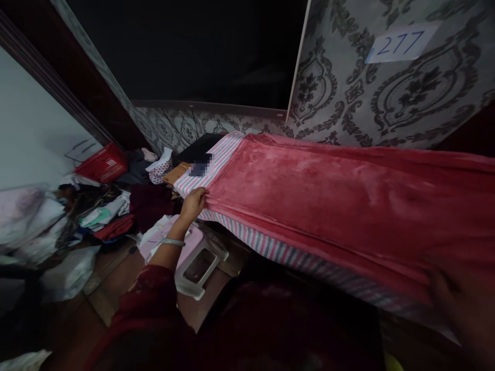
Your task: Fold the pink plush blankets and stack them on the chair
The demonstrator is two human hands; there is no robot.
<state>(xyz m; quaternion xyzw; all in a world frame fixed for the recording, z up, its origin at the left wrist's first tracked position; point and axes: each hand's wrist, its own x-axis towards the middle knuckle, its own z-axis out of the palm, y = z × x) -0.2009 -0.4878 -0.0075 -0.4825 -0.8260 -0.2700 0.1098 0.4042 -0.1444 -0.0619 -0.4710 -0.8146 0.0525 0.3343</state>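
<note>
A red plush blanket [317, 190] lies folded lengthwise over a pink, grey and white striped cloth [266, 245] on a long raised surface. At the blanket's near left corner, my left hand [194, 203] is closed, its thumb and fingers pinching the edge. My right hand [460, 304], dim and slightly blurred at the lower right, grips the near edge of the same blanket. Between both hands that edge runs fairly straight. The striped cloth shows along the left end and hangs down at the front.
Below the left end stands a pink and white plastic stool [197, 257]. Piled clothes [112, 216], a red basket [102, 164] and plastic bags [71, 273] crowd the left. A large black television [201, 51] hangs behind, beside a paper marked 277 [402, 44].
</note>
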